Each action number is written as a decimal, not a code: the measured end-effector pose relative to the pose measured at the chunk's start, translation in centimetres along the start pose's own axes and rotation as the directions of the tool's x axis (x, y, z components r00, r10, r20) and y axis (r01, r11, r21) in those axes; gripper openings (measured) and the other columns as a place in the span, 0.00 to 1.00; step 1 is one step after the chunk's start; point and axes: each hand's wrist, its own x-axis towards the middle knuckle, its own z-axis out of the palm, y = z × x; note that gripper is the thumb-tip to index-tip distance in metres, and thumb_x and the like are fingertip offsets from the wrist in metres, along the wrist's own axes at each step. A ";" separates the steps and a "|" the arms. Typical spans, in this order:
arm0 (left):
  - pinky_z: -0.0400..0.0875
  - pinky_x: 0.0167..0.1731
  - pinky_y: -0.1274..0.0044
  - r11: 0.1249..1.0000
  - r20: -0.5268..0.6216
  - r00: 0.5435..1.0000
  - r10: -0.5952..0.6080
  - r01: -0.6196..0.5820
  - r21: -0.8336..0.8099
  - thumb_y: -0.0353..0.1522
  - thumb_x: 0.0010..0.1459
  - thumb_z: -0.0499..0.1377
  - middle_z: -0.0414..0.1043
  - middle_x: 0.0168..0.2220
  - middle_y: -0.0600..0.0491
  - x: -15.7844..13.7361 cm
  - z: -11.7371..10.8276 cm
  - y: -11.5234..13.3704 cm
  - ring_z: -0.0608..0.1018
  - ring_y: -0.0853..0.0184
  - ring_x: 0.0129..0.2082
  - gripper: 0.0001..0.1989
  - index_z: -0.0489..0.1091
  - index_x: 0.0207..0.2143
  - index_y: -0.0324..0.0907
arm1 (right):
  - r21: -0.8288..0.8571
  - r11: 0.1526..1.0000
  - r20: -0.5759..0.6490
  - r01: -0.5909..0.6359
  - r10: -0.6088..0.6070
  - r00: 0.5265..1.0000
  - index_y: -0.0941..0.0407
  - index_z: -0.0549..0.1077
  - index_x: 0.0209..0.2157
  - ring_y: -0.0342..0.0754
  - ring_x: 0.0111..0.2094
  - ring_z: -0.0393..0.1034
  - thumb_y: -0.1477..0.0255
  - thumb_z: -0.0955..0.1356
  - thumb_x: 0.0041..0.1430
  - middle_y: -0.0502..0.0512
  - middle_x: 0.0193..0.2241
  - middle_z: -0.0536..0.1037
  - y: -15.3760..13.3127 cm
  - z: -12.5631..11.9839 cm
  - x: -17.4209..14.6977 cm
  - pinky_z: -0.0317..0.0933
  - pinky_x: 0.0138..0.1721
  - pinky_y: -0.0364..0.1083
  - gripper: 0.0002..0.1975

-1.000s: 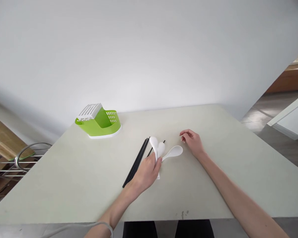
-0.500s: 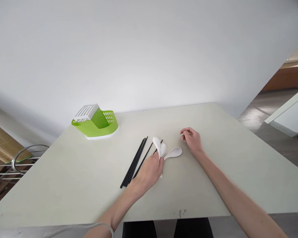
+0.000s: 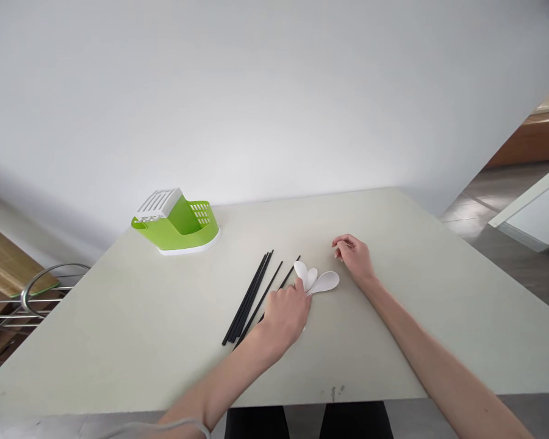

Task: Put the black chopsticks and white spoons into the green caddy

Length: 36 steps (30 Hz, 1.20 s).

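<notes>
rn the L hand (image 3: pixel 287 311) is palm-down, well to the R of the green caddy (image 3: pixel 169 231) and on the person's side of it, fingers curled over the handles of three white spoons (image 3: pixel 326 281). Can't tell if it's actually gripping or just resting on them, b/c the hand hides most of the handles. Spoon bowls fan out past the fingers, so the spoons are also R of the caddy and nearer the person, w/ one bowl reaching farthest from the caddy. R hand (image 3: pixel 355 257) is even farther R of the caddy, loosely curled, abt half open, nothing visible in it, near the spoons but apart from them. Then there's a tight bunch of black chopsticks (image 3: pixel 248 299) lying at a slant on the caddy's side of the L hand, plus two loose chopsticks (image 3: pixel 269 287) a bit farther from the caddy than the bunch; one of those is partly hidden by the L hand. Caddy itself stands upright on the pale table (image 3: pixel 119 341), white slotted top on its L part, open basket w/ grid holes on its R, white base underneath. Plain wall (image 3: pixel 274 97) is right behind the caddy. Way out L of the caddy, fyi, a metal wire rack (image 3: pixel 24 299) and a wooden board (image 3: pixel 9 256); far R of it, a white panel (image 3: pixel 537 210) beyond the table.
</notes>
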 end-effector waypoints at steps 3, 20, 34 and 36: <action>0.72 0.34 0.66 0.999 0.027 1.000 0.011 -0.012 0.039 0.38 0.73 0.53 0.80 0.38 0.35 0.2 -0.3 0.5 0.85 0.47 0.40 0.18 0.70 0.54 0.33 | -0.007 1.000 0.000 -0.001 0.001 1.000 0.54 0.75 0.30 0.43 0.24 0.69 0.69 0.66 0.52 0.54 0.33 0.80 0.1 0.0 0.0 0.59 0.25 0.43 0.06; 0.74 0.40 0.65 0.985 -0.247 0.960 0.130 -0.095 0.146 0.51 0.69 0.56 0.79 0.42 0.41 0.1 -1.6 -2.2 0.80 0.51 0.44 0.25 0.76 0.44 0.37 | -0.070 0.997 0.016 -0.032 0.033 0.999 0.53 0.76 0.30 0.45 0.25 0.70 0.68 0.66 0.53 0.52 0.30 0.80 -0.4 -0.1 -0.3 0.59 0.27 0.44 0.06; 0.51 0.69 0.47 0.981 -0.683 0.729 -0.046 0.161 0.106 0.53 0.73 0.38 0.60 0.71 0.42 1.3 -14.3 -28.7 0.58 0.48 0.72 0.37 0.58 0.69 0.35 | -0.118 0.992 0.006 -0.051 0.052 0.999 0.54 0.76 0.29 0.45 0.25 0.70 0.68 0.65 0.52 0.52 0.29 0.80 -1.8 0.3 -0.8 0.60 0.29 0.45 0.07; 0.50 0.70 0.51 0.979 -0.643 0.765 -0.039 0.158 0.129 0.53 0.73 0.38 0.59 0.73 0.44 1.4 -13.3 -29.9 0.59 0.51 0.73 0.37 0.59 0.69 0.37 | -0.128 0.991 0.010 -0.043 0.044 0.999 0.54 0.76 0.29 0.45 0.25 0.70 0.68 0.65 0.52 0.51 0.29 0.80 -1.8 0.3 -0.8 0.59 0.29 0.44 0.08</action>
